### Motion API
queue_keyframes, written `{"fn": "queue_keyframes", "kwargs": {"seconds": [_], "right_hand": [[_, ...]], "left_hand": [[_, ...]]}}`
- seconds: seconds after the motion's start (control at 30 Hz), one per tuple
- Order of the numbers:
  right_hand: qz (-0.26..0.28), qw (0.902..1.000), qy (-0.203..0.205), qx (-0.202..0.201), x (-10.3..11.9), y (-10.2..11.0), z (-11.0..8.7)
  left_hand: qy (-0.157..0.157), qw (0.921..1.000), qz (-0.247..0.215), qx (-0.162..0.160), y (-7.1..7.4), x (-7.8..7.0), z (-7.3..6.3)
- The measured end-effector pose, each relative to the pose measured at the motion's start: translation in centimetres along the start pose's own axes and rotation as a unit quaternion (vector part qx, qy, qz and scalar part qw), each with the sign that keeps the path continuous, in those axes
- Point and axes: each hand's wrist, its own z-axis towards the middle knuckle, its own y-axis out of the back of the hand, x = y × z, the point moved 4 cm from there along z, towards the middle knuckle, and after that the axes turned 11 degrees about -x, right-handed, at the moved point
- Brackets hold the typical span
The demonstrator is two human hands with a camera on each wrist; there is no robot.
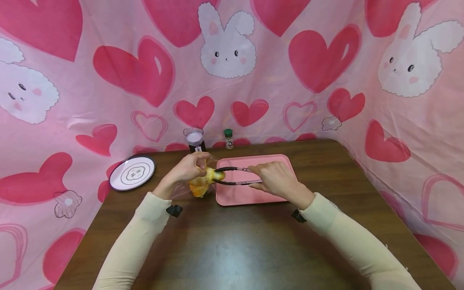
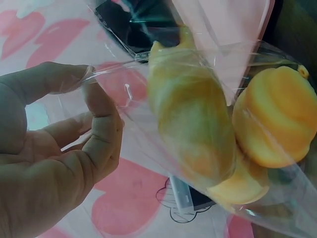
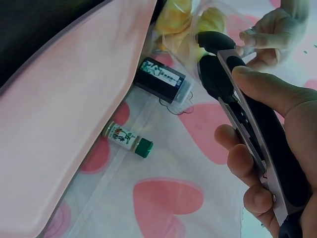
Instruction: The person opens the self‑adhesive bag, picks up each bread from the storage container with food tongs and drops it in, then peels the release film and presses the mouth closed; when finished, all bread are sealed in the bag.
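Observation:
My left hand (image 1: 192, 166) pinches the rim of a clear plastic bag (image 2: 277, 220) between thumb and finger. Inside the bag are yellow-orange bread rolls (image 2: 277, 116). A longer, paler roll (image 2: 190, 109) lies at the bag's mouth, one end toward the tongs. My right hand (image 1: 277, 177) grips the handles of metal tongs (image 3: 257, 114) with black heads. In the head view the tong heads (image 1: 226, 168) stand either side of that roll's end; whether they press on it, I cannot tell. Bag and rolls are at the left edge of a pink tray (image 1: 250, 197).
A dark jar with a pale lid (image 1: 196, 141) stands behind the bag. Further right is a small green-capped shaker bottle (image 1: 228, 139). A white plate (image 1: 125, 173) with a dark rim sits at the table's left edge. Heart-and-rabbit cloth (image 1: 268, 60) hangs behind the wooden table (image 1: 232, 249).

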Motion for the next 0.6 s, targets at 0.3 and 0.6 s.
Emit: {"fn": "queue_keyframes", "kwargs": {"seconds": [0.3, 0.6], "right_hand": [[-0.043, 0.9980, 0.032, -0.034, 1.1, 0.5, 0.8], [-0.052, 0.9986, 0.007, 0.002, 1.3, -0.1, 1.2]], "left_hand": [[0.011, 0.9995, 0.004, 0.028, -0.7, -0.3, 0.1], [-0.016, 0.9993, 0.033, 0.007, -0.1, -0.3, 0.3]]}}
